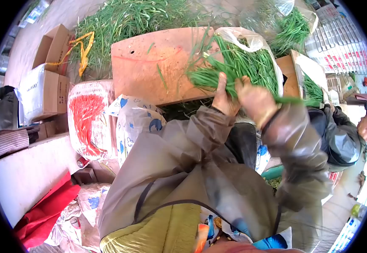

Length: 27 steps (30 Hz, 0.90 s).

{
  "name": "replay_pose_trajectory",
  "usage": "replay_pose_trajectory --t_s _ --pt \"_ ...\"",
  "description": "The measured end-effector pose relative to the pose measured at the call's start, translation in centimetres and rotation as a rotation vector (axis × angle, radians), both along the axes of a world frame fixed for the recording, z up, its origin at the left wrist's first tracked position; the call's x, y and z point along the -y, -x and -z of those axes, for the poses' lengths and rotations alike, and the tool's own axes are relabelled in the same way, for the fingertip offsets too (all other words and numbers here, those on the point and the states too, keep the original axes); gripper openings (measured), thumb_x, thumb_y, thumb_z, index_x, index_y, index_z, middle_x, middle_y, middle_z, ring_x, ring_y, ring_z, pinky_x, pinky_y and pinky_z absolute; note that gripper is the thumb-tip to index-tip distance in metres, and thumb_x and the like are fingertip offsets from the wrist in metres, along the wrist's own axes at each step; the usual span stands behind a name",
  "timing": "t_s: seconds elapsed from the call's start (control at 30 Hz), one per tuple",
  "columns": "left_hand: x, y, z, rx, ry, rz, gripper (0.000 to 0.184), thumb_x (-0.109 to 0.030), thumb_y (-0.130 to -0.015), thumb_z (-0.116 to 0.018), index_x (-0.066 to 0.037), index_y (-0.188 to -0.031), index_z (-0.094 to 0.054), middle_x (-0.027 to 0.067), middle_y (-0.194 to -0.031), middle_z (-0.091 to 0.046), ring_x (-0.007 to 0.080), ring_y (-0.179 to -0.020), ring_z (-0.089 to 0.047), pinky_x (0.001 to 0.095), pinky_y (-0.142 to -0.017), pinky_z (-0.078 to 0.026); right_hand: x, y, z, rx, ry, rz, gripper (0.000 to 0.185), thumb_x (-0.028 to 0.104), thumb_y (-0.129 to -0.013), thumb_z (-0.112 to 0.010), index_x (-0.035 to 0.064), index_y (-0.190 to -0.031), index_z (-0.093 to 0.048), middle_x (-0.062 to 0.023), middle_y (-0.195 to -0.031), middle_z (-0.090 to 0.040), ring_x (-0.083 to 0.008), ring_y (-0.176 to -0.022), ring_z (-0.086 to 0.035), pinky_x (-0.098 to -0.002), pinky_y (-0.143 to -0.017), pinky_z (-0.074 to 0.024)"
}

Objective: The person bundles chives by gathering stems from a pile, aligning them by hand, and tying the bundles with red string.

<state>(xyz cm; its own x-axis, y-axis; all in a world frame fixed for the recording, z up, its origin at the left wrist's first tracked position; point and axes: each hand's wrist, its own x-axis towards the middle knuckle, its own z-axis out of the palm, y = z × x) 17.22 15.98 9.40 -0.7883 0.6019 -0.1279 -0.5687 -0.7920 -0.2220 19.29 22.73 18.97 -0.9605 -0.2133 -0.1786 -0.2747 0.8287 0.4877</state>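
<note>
My left hand (225, 98) is closed round a bunch of long green stalks (208, 78), its thumb pointing up. Right beside it, my right hand (254, 100) is closed on the same bunch, slightly blurred, with stalk ends sticking out to its right. Both hands are over the right end of an orange-brown board (149, 63), where a few loose green blades lie. Just behind the hands, a clear plastic bag (279, 69) holds many more green stalks.
A heap of loose green stalks (128, 19) lies beyond the board. Bundled red ties (86, 122) rest on a white sack at the left, near cardboard boxes (56, 90). At the right, another person (341, 135) in dark clothing is beside more greens (312, 90).
</note>
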Motion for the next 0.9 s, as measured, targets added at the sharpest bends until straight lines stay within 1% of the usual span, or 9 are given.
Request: replay_pose_trajectory --t_s 0.13,0.23,0.37,0.5,0.57,0.67,0.73,0.8,0.9 --pt "1.4 -1.7 2.3 -0.001 0.136 0.179 0.025 -0.004 -0.080 -0.060 -0.004 -0.104 -0.054 0.0080 -0.088 -0.059 0.0189 -0.078 -0.058 0.0330 -0.071 -0.050 -0.3 -7.0 -1.4 0.088 0.923 0.189 0.044 0.008 -0.080 -0.061 0.0088 -0.122 -0.049 -0.0138 -0.090 -0.059 -0.0173 -0.075 -0.061 -0.0297 -0.065 -0.0495" --pt "4.6 -1.8 0.1 -0.311 0.450 0.216 0.027 -0.007 -0.077 -0.064 -0.003 -0.103 -0.057 0.0071 -0.086 -0.060 0.0172 -0.075 -0.057 0.0289 -0.070 -0.048 -2.5 -9.4 -0.1 -0.186 1.847 0.555 0.041 0.010 -0.086 -0.059 0.0036 -0.125 -0.047 -0.0100 -0.095 -0.059 -0.0142 -0.086 -0.056 -0.0281 -0.077 -0.0462" --pt "8.7 -2.3 -2.0 -1.068 0.777 0.337 0.031 -0.010 -0.074 -0.068 -0.001 -0.102 -0.056 0.0063 -0.083 -0.060 0.0137 -0.075 -0.057 0.0260 -0.067 -0.045 -1.9 -8.8 5.7 0.444 1.896 0.250 0.054 0.032 -0.092 -0.049 -0.0036 -0.131 -0.035 -0.0120 -0.118 -0.051 -0.0173 -0.107 -0.049 -0.0294 -0.094 -0.0376" --pt "13.7 -5.7 -5.6 -1.086 0.881 0.774 0.026 -0.007 -0.071 -0.071 -0.002 -0.094 -0.059 0.0083 -0.081 -0.061 0.0152 -0.067 -0.058 0.0282 -0.060 -0.046 1.4 -6.8 -0.3 0.021 2.947 0.177 0.054 0.044 -0.091 -0.045 0.0032 -0.125 -0.045 -0.0091 -0.113 -0.055 -0.0201 -0.099 -0.056 -0.0341 -0.086 -0.0460" --pt "16.5 -6.4 -6.3 -1.059 0.885 0.871 0.028 -0.007 -0.071 -0.071 -0.001 -0.096 -0.059 0.0089 -0.082 -0.062 0.0162 -0.067 -0.058 0.0286 -0.060 -0.047 -0.5 -4.8 2.4 0.307 3.298 0.047 0.044 0.032 -0.093 -0.047 0.0006 -0.124 -0.045 -0.0141 -0.114 -0.057 -0.0253 -0.099 -0.058 -0.0395 -0.089 -0.0459" --pt "20.3 -7.3 -7.2 -1.078 0.888 0.930 0.036 -0.011 -0.068 -0.074 0.001 -0.098 -0.058 0.0120 -0.082 -0.063 0.0167 -0.061 -0.057 0.0283 -0.054 -0.046 -0.8 -3.9 3.4 0.502 3.301 0.251 0.033 0.028 -0.089 -0.054 -0.0008 -0.106 -0.056 -0.0155 -0.103 -0.062 -0.0257 -0.089 -0.061 -0.0385 -0.080 -0.0508" --pt "22.0 -8.4 -8.7 -1.041 0.939 0.963 0.035 -0.010 -0.068 -0.074 0.001 -0.097 -0.058 0.0120 -0.082 -0.064 0.0167 -0.060 -0.057 0.0281 -0.053 -0.046 0.8 -6.3 -1.5 0.137 3.148 0.702 0.025 0.025 -0.087 -0.058 0.0012 -0.090 -0.059 -0.0046 -0.067 -0.055 -0.0177 -0.057 -0.052 -0.0321 -0.053 -0.0455" --pt "23.5 -9.5 -10.2 -0.974 0.998 1.016 0.035 -0.010 -0.068 -0.075 0.001 -0.097 -0.059 0.0110 -0.082 -0.064 0.0163 -0.060 -0.057 0.0269 -0.053 -0.046 -2.7 -5.9 1.4 0.507 3.229 0.195 0.024 0.024 -0.085 -0.059 0.0014 -0.090 -0.060 -0.0034 -0.068 -0.055 -0.0173 -0.058 -0.052 -0.0305 -0.052 -0.0441" --pt "26.3 -10.9 -10.7 -0.917 1.113 0.979 0.028 -0.006 -0.073 -0.071 -0.001 -0.097 -0.059 0.0082 -0.082 -0.062 0.0142 -0.065 -0.056 0.0255 -0.056 -0.046 -9.5 -6.6 6.8 0.088 2.556 0.259 0.032 0.030 -0.080 -0.062 0.0044 -0.100 -0.060 -0.0080 -0.085 -0.065 -0.0254 -0.077 -0.061 -0.0363 -0.066 -0.0479"
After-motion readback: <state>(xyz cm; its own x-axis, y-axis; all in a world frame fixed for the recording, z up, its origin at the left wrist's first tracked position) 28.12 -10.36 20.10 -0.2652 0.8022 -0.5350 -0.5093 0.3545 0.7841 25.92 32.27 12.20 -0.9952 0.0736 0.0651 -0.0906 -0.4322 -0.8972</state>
